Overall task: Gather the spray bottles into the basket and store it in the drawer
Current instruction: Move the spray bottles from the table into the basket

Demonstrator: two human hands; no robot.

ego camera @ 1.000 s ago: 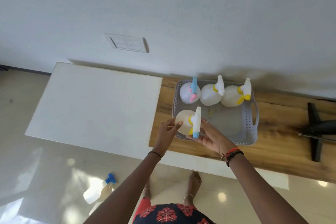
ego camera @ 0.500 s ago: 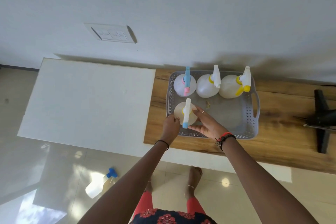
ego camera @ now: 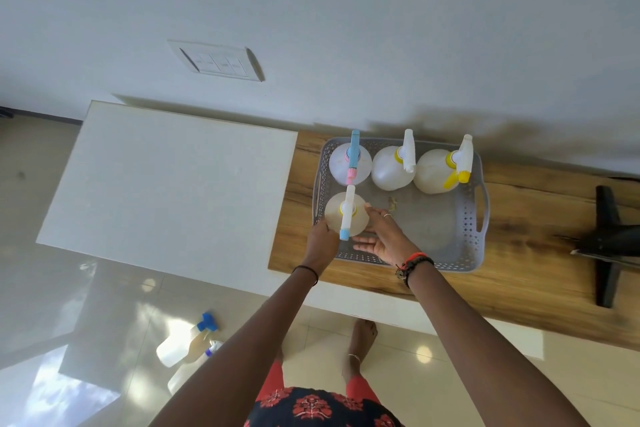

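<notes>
A grey perforated basket [ego camera: 467, 218] stands on the wooden counter [ego camera: 519, 274]. Along its far side stand three pale spray bottles: one with a blue and pink head [ego camera: 349, 163], one with a white head [ego camera: 393, 168], one with a yellow trigger [ego camera: 436, 172]. A fourth spray bottle [ego camera: 337, 215], with a white head and blue tip, stands upright in the near left corner. My left hand [ego camera: 322, 241] presses its left side over the basket rim. My right hand [ego camera: 382, 236] cups its right side, fingers spread, inside the basket.
The right half of the basket floor is bare. A white cabinet top [ego camera: 166, 184] adjoins the counter on the left. A black stand [ego camera: 606, 243] lies on the counter at the right. Two more spray bottles [ego camera: 180, 348] lie on the tiled floor at lower left.
Both hands carried the white-and-blue-headed bottle over the near rim and lowered it into the basket's near left corner. The nozzle turned from slanted to pointing straight at me.
</notes>
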